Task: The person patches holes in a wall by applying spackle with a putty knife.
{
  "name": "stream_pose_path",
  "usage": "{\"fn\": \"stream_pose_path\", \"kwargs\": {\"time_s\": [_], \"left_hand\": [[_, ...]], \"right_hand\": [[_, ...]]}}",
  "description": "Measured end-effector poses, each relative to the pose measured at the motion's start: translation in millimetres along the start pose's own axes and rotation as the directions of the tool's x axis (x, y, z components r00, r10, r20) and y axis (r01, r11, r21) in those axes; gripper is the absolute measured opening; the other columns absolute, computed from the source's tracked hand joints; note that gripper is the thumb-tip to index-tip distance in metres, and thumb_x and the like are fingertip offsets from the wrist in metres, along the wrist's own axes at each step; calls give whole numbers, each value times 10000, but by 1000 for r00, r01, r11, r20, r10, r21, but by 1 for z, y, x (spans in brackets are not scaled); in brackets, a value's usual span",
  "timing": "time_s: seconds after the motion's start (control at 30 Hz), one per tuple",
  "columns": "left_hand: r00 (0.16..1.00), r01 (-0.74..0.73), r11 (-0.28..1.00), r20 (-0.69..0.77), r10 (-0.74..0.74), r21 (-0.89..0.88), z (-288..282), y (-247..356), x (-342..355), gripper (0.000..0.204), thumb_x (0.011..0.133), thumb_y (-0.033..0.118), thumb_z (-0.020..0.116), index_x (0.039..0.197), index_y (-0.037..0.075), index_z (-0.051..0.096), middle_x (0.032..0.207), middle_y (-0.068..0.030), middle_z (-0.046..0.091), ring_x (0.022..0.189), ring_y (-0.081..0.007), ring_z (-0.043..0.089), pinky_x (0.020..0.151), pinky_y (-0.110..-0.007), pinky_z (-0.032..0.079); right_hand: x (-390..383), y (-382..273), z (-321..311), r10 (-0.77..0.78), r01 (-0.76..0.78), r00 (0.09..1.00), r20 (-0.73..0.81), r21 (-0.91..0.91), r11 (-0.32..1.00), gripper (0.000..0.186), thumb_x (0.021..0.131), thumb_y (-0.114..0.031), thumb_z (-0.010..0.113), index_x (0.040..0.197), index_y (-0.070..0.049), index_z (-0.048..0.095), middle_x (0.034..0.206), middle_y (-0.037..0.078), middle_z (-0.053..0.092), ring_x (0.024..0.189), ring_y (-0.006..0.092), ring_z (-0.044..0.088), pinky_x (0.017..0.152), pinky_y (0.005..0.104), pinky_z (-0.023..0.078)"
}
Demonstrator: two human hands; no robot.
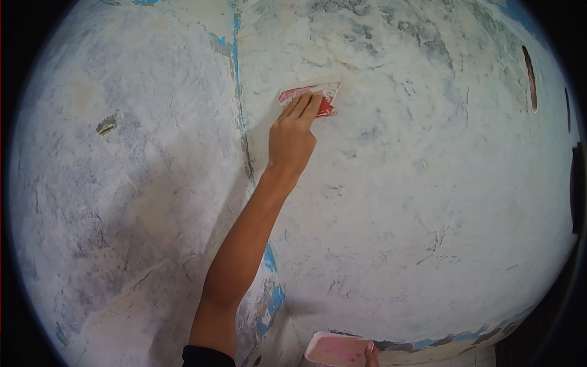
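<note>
My left hand (pixel 295 131) reaches up the wall from the lower left, its arm bare below a dark sleeve. Its fingers lie over a flat red putty spreader (pixel 328 105) smeared with white, which is pressed against the whitish wall (pixel 379 183) just right of the corner. The thumb is out of sight behind the hand. Low in the view, my right hand (pixel 371 356) grips the right end of a shallow pink tray (pixel 335 350). The tray has a whitish rim and pale residue inside. Only part of that hand shows.
A corner line with blue paint remnants (pixel 236 58) runs down between two patchy walls. The left wall has a small hole (pixel 106 125). A long slot (pixel 530 79) is cut at the upper right. Pale tiles (pixel 468 358) show along the bottom, beside a dark area at right.
</note>
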State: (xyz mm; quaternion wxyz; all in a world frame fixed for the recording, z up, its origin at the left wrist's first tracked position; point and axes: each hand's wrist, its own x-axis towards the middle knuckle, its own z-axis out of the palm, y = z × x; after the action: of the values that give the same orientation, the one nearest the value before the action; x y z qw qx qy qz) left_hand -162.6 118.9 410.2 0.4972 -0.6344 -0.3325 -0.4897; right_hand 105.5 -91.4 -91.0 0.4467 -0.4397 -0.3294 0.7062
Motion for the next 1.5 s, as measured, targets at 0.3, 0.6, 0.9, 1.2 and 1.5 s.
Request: {"fn": "stream_pose_path", "kwargs": {"time_s": [0.3, 0.6, 0.9, 1.2, 1.5], "left_hand": [[994, 102, 982, -64, -93, 159, 29, -25, -36, 690, 792, -180, 550, 1448, 32, 529, 1437, -194, 573, 1327, -377, 551, 1083, -429, 499], [990, 125, 992, 62, -125, -5, -20, 44, -165, 605, 797, -196, 572, 1370, -6, 607, 1392, -194, 615, 1316, -359, 574, 1080, -443, 508], [939, 307, 920, 237, -250, -242, -111, 149, -276, 493, 747, -169, 628, 1202, -7, 730, 1276, -132, 657, 1169, -307, 631, 1000, -410, 532], [725, 562, 709, 667, -174, -426, -164, 201, -317, 565, 692, -175, 610, 1188, 58, 749, 1191, -98, 686, 1132, -297, 646, 987, -413, 524], [416, 642, 723, 908, -50, -254, -164, 198, -333, 513, 770, -82, 623, 1243, 100, 703, 1207, -83, 702, 1135, -285, 645, 973, -418, 472]], "right_hand": [[-2, 6, 1, 11, -11, 1000, 2, -15, 1000, 946, 964, -687, 527, 1632, -160, 114, 1664, 147, 170, 1478, 417, 301, 1019, 668, 453], [15, -18, 5, -77, 79, 997, -17, 75, 994, 646, 1013, -645, 461, 1426, -180, 288, 1405, 106, 486, 1255, 317, 573, 887, 576, 577], [25, -34, 9, -135, 137, 990, -28, 153, 979, 599, 1049, -576, 440, 1478, -184, 293, 1431, 93, 468, 1287, 283, 550, 936, 509, 557], [40, -38, 27, -216, 222, 975, -52, 217, 951, 609, 1079, -492, 445, 1554, -174, 237, 1483, 85, 435, 1356, 228, 480, 1071, 403, 464], [44, -22, 30, -293, 292, 956, -8, 100, 951, 595, 1086, -493, 425, 1543, -149, 261, 1491, 99, 406, 1387, 228, 420, 1134, 402, 388]]}}
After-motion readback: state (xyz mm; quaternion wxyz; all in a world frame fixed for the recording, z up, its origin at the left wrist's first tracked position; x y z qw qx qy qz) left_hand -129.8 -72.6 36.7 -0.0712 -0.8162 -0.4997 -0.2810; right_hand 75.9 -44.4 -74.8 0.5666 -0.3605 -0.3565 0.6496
